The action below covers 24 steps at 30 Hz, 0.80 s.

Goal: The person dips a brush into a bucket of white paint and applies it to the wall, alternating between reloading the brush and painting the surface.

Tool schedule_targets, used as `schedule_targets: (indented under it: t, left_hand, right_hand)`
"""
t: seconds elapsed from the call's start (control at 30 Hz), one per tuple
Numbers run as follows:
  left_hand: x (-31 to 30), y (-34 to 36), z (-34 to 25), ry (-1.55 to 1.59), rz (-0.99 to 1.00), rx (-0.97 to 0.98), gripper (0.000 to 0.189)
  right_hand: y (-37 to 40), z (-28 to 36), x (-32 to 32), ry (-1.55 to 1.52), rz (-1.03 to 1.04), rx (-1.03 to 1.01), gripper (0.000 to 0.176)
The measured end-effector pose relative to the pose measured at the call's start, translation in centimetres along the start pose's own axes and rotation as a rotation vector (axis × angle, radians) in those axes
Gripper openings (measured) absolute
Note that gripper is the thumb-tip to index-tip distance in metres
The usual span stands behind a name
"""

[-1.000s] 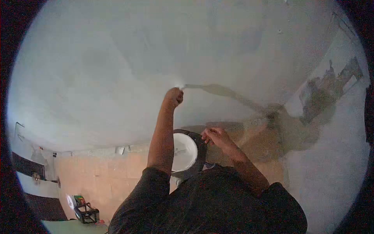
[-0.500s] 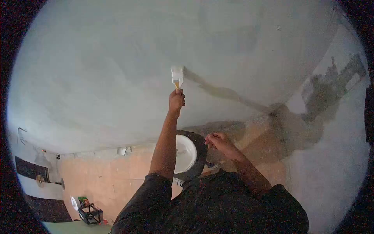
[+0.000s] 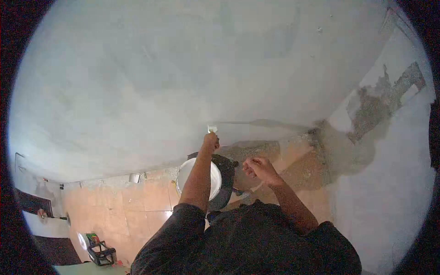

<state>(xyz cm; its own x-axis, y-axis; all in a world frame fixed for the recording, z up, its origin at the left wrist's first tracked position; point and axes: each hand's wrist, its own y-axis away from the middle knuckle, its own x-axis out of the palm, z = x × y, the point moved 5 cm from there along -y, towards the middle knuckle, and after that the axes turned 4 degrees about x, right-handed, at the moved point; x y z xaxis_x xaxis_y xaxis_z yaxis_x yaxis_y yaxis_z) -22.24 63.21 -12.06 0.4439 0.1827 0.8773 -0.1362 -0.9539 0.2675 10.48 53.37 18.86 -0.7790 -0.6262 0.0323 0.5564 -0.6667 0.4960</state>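
Observation:
My left hand grips a paintbrush, its whitened bristles up against the grey-white wall near its lower part. A darker strip runs rightward along the wall from the bristles. Below my left forearm stands a round white bucket, partly covered by the arm, with a dark shape at its right side. My right hand hovers to the right of the bucket, fingers loosely bent and slightly apart, with nothing visible in them.
Orange-brown floor tiles meet the wall's rough base. At the right corner, a second wall has a dark, patchy area. A black-framed item and a white container are at the lower left.
My left hand has lowered the paintbrush down the wall toward the bucket. The dark strip looks thinner. My right hand has shifted slightly right, its fingers looser.

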Motion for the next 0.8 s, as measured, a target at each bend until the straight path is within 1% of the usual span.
schedule_targets:
  t: [0.07, 0.1, 0.13, 0.17, 0.2, 0.23, 0.27, 0.33, 0.37, 0.4, 0.47, 0.53, 0.6, 0.63, 0.7, 0.73, 0.8]
  left_hand:
    - [8.1, -0.1, -3.1, -0.709, -0.305, 0.193, 0.021]
    - [11.7, 2.3, -4.2, -1.063, -0.459, 0.288, 0.026]
    - [18.4, 5.0, -5.5, -0.836, -0.502, 0.342, 0.028]
    - [23.0, 6.7, -6.8, -0.608, -0.540, 0.395, 0.031]
    - [22.1, 4.6, -9.6, -0.818, -0.252, 0.642, 0.030]
    - [25.6, 5.8, -11.1, -1.015, 0.056, 0.878, 0.030]
    - [26.7, 6.6, -10.7, -1.019, 0.049, 0.888, 0.030]
    - [35.5, 12.1, -9.9, -0.732, -0.583, 0.545, 0.030]
    - [37.3, 13.3, -10.4, -0.669, -0.574, 0.587, 0.032]
    - [38.2, 14.1, -10.6, -0.673, -0.575, 0.590, 0.032]
    - [40.0, 15.7, -11.4, -0.692, -0.470, 0.760, 0.034]
    - [40.0, 16.0, -11.9, -0.703, -0.454, 0.780, 0.033]
    - [39.6, 15.4, -12.7, -0.696, -0.292, 0.932, 0.031]
    - [38.8, 14.7, -12.9, -0.697, -0.289, 0.928, 0.031]
    - [35.9, 12.8, -13.0, -0.711, -0.406, 0.703, 0.028]
    - [34.3, 11.9, -13.2, -0.707, -0.408, 0.698, 0.028]
    - [30.4, 9.9, -12.9, -0.754, -0.510, 0.600, 0.027]
  right_hand:
    - [-0.3, -0.3, 0.0, -0.015, 0.019, -0.017, 0.032]
    - [-0.6, -0.6, 0.1, -0.027, 0.035, -0.034, 0.032]
    - [-0.7, -0.6, 0.2, -0.037, 0.052, -0.052, 0.032]
    - [-0.7, -0.2, 0.4, -0.037, 0.061, -0.055, 0.032]
    - [-0.6, 0.6, 0.7, -0.007, 0.061, -0.070, 0.032]
    - [-0.4, 1.5, 1.0, 0.024, 0.061, -0.085, 0.031]
    - [-0.8, 1.3, 1.2, 0.028, 0.070, -0.091, 0.031]
    - [-1.8, 0.6, 1.4, 0.007, 0.082, -0.086, 0.031]
    - [-1.8, 1.3, 1.5, 0.007, 0.087, -0.090, 0.031]
    - [-1.6, 1.6, 1.5, 0.033, 0.073, -0.093, 0.031]
    - [-1.2, 2.0, 1.9, 0.055, 0.060, -0.090, 0.031]
    - [-1.4, 2.4, 1.9, 0.050, 0.049, -0.075, 0.032]
    - [-1.5, 2.1, 1.9, 0.033, 0.077, -0.086, 0.032]
    - [-1.6, 1.8, 2.0, 0.016, 0.106, -0.090, 0.032]
    - [-2.0, 1.5, 2.3, 0.031, 0.096, -0.053, 0.033]
    - [-2.3, 1.5, 2.2, 0.050, 0.091, -0.020, 0.033]
    - [-1.2, 2.6, 2.2, 0.060, 0.085, -0.009, 0.034]
